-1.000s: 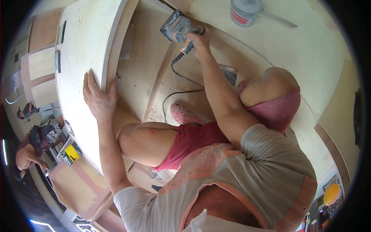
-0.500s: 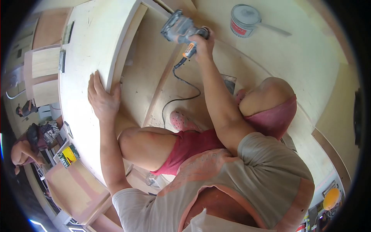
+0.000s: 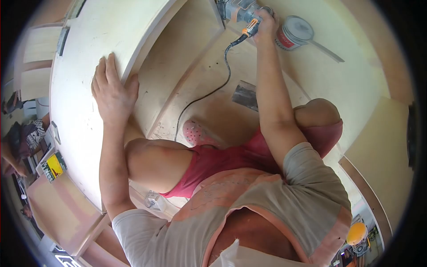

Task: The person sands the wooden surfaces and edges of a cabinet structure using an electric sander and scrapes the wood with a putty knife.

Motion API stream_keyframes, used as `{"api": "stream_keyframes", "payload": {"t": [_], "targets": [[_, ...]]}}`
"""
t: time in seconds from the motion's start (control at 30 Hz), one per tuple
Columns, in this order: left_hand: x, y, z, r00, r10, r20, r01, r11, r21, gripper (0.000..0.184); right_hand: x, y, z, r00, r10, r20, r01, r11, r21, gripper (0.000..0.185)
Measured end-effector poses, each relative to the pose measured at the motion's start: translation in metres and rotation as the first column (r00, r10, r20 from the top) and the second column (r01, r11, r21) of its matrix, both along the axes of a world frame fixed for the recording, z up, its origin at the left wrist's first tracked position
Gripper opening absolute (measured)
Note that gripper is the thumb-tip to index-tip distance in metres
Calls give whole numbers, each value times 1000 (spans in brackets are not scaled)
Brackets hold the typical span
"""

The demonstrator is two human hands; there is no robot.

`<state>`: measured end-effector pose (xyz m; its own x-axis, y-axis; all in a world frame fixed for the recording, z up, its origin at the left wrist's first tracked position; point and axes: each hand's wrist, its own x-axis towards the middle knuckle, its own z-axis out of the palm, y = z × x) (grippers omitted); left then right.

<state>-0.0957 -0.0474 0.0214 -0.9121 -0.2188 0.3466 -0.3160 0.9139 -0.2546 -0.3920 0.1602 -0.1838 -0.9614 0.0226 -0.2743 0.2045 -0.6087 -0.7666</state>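
Note:
My right hand [image 3: 266,24] is wrapped round the handle of a grey and orange corded power sander [image 3: 240,11], whose head is at the top edge against the inner side of a wooden panel. A black cord [image 3: 228,66] trails from it down across the wood. My left hand [image 3: 113,91] rests with fingers spread on the pale curved panel [image 3: 75,120], its thumb over the panel's edge. Nothing is held in it. To the right of the sander stands a lidded pail [image 3: 293,33] with a flat stick [image 3: 327,50] beside it.
A dark flat block [image 3: 245,95] lies on the wood beside my right forearm. My pink clog [image 3: 195,132] is below it. Another person [image 3: 22,138] is at the far left, near a yellow and green box [image 3: 54,167]. An orange round object [image 3: 356,233] is at lower right.
My right hand has moved the sander to the right and up, nearer the pail. My left hand stays on the panel. The view has shifted, and more of the dark block shows.

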Motion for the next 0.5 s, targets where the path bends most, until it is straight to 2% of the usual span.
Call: {"api": "stream_keyframes", "payload": {"t": [0.13,0.2,0.3,0.4,0.5], "targets": [[0,2,-2,1000,27,15,-27,999,-18,74,-9,-1,-33,999,7,-39,-9,999,-33,42],[0,3,-2,999,38,26,-37,999,-29,74,-2,-8,-39,991,-136,-13,135,990,-46,43],[-1,4,-1,999,30,38,-29,999,-25,73,-3,-5,-54,991,-126,-48,127,992,7,46],[-1,6,1,997,60,55,-58,998,-37,72,-1,-1,-54,996,-81,40,80,997,9,52],[-3,7,1,997,47,68,-44,998,-38,72,-8,-1,-76,995,-94,18,93,996,8,56]]}}
